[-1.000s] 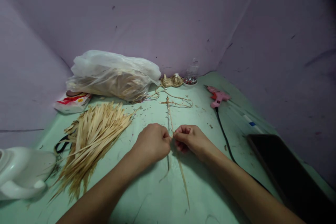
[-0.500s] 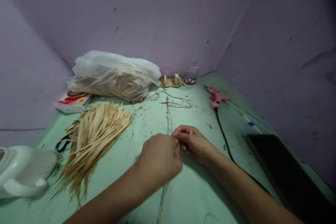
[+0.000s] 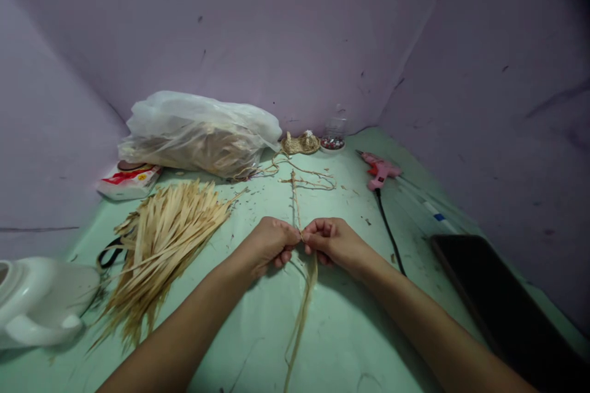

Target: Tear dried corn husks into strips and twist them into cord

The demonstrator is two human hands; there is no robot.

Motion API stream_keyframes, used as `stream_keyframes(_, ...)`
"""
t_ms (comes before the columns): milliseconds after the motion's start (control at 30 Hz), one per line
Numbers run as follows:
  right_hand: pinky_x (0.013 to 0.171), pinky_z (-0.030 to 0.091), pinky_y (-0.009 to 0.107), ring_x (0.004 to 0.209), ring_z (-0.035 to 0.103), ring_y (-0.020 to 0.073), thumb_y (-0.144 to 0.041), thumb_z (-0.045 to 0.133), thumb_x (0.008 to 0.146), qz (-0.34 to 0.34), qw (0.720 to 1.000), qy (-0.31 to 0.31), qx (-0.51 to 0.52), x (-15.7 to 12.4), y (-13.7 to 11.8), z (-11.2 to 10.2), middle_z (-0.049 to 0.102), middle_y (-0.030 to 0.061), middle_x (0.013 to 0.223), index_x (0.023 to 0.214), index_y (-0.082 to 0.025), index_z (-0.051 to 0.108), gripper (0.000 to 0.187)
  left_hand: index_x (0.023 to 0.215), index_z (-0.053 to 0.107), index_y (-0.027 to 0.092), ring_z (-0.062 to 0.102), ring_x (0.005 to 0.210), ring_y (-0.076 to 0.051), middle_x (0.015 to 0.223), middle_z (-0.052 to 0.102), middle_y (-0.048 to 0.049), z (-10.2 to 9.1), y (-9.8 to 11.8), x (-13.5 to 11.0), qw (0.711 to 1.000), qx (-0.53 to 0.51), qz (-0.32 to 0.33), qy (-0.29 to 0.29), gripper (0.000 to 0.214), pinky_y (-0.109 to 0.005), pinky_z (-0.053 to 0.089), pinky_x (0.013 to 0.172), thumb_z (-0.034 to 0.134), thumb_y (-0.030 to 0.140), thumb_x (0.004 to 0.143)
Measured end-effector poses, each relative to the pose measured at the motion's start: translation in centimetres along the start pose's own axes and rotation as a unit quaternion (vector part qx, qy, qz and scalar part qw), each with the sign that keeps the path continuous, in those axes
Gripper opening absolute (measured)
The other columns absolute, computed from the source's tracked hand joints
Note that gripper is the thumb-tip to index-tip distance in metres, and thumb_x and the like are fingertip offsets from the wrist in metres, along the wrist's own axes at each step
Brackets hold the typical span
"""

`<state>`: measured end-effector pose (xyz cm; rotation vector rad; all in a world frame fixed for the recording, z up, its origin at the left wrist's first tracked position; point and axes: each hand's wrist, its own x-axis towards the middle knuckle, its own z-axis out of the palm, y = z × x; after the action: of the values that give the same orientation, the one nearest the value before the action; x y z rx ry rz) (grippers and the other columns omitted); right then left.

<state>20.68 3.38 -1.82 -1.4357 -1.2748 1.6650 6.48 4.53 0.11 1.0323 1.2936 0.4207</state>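
Note:
A thin twisted cord of straw-coloured fibre [image 3: 296, 201] runs from the back of the table toward me. My left hand [image 3: 271, 244] pinches it from the left, finger and thumb closed. Right beside it, my right hand [image 3: 335, 245] is closed on the same cord, the fingertips of both hands almost touching. Below them, loose fibre strands [image 3: 304, 313] hang down toward the table's near side. To the left lies a fanned bundle of dry flat fibre strips [image 3: 168, 245].
At the back are a white plastic bag [image 3: 198, 135], a small woven piece [image 3: 300, 142] and a clear container of beads [image 3: 332, 142]. A pink glue gun [image 3: 380, 170] with a black cable lies right, near a dark phone-like slab [image 3: 498, 301]. A white jug [image 3: 50, 301] lies left.
My left hand has turned and drawn back to the left from across the cord, so its fingertips now meet the right hand's. The loose strands below show more. My right hand has barely moved.

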Motion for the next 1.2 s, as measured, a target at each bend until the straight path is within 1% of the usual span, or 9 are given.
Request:
stream_keyframes(167, 0.044, 0.030, 0.019, 0.046, 0.042, 0.0073, -0.020, 0.051, 0.070, -0.100, 0.980, 0.025, -0.171, 0.0, 0.4, -0.3, 0.055, -0.0007, 0.055, 0.067, -0.014, 0.056, 0.008, 0.053, 0.050, 0.017, 0.025, 0.028, -0.006, 0.029, 0.035, 0.0067, -0.1, -0.6, 0.8, 0.997, 0.071, 0.026, 0.021, 0.007, -0.020, 0.015, 0.033, 0.051, 0.020, 0.059)
stream_keyframes(333, 0.054, 0.032, 0.023, 0.057, 0.052, 0.0116, -0.017, 0.047, 0.074, -0.187, 0.883, 0.074, -0.424, -1.2, -0.3, -0.1, 0.064, 0.0032, 0.067, 0.078, -0.017, 0.065, 0.019, 0.047, 0.051, 0.014, 0.026, 0.038, -0.005, 0.037, 0.035, 0.0062, -0.2, -1.3, 1.4, 0.991, 0.083, 0.097, 0.039, 0.005, -0.021, 0.017, 0.039, 0.050, 0.016, 0.052)
stream_keyframes(500, 0.051, 0.027, 0.025, 0.063, 0.057, 0.0149, -0.023, 0.047, 0.076, -0.139, 0.804, 0.133, -0.563, -2.5, -1.6, 0.7, 0.068, 0.0048, 0.074, 0.078, -0.021, 0.068, 0.021, 0.044, 0.051, 0.013, 0.027, 0.043, -0.006, 0.040, 0.035, 0.0050, 0.1, -1.3, 1.3, 0.986, 0.100, 0.118, 0.065, 0.008, -0.022, 0.019, 0.042, 0.047, 0.015, 0.051)
stream_keyframes(667, 0.048, 0.021, 0.027, 0.059, 0.059, 0.0167, -0.026, 0.047, 0.077, -0.102, 0.780, 0.154, -0.597, -3.3, -1.8, 1.9, 0.068, 0.0051, 0.070, 0.073, -0.021, 0.067, 0.021, 0.041, 0.049, 0.013, 0.026, 0.041, -0.005, 0.038, 0.034, 0.0051, 0.5, -1.3, 1.1, 0.988, 0.068, 0.107, 0.085, 0.010, -0.021, 0.017, 0.041, 0.047, 0.013, 0.050)
stream_keyframes(833, 0.047, 0.024, 0.027, 0.060, 0.062, 0.0180, -0.018, 0.043, 0.080, -0.109, 0.767, 0.126, -0.619, -3.7, -0.8, 3.8, 0.069, 0.0083, 0.075, 0.083, -0.018, 0.067, 0.024, 0.043, 0.051, 0.014, 0.020, 0.036, -0.004, 0.034, 0.029, 0.0070, 0.5, -1.2, 0.9, 0.996, -0.002, 0.033, 0.083, 0.008, -0.022, 0.011, 0.038, 0.047, 0.010, 0.048)
stream_keyframes(933, 0.047, 0.027, 0.026, 0.060, 0.062, 0.0181, -0.014, 0.042, 0.079, -0.100, 0.767, 0.099, -0.626, -4.2, -1.1, 4.4, 0.069, 0.0097, 0.077, 0.092, -0.016, 0.066, 0.027, 0.045, 0.054, 0.013, 0.025, 0.035, -0.005, 0.035, 0.036, 0.0052, 0.4, -0.9, 0.8, 0.998, -0.006, 0.020, 0.063, 0.008, -0.022, 0.015, 0.038, 0.048, 0.008, 0.047)
stream_keyframes(1033, 0.047, 0.029, 0.025, 0.058, 0.060, 0.0176, -0.017, 0.051, 0.072, -0.079, 0.790, 0.025, -0.607, -4.8, -2.3, 3.3, 0.068, 0.0085, 0.070, 0.078, -0.016, 0.069, 0.019, 0.047, 0.055, 0.012, 0.032, 0.038, -0.006, 0.038, 0.043, 0.0030, 0.0, -0.8, 0.8, 0.998, 0.021, 0.033, 0.051, 0.005, -0.022, 0.020, 0.041, 0.051, 0.009, 0.046)
stream_keyframes(1133, 0.045, 0.030, 0.022, 0.052, 0.055, 0.0137, -0.025, 0.056, 0.069, -0.055, 0.867, -0.033, -0.494, -4.8, -3.4, 0.9, 0.064, 0.0045, 0.057, 0.064, -0.016, 0.068, 0.016, 0.049, 0.056, 0.012, 0.031, 0.039, -0.005, 0.038, 0.043, 0.0035, -0.4, -0.7, 0.9, 0.997, 0.047, 0.047, 0.037, 0.002, -0.022, 0.019, 0.042, 0.055, 0.013, 0.048)
stream_keyframes(1200, 0.041, 0.031, 0.020, 0.045, 0.050, 0.0100, -0.029, 0.052, 0.073, -0.026, 0.936, 0.027, -0.351, -4.1, -3.6, -0.4, 0.059, 0.0016, 0.052, 0.072, -0.015, 0.068, 0.020, 0.050, 0.057, 0.012, 0.030, 0.039, -0.005, 0.039, 0.043, 0.0038, -0.7, -0.6, 0.9, 0.997, 0.049, 0.049, 0.022, 0.004, -0.022, 0.018, 0.042, 0.057, 0.015, 0.048)
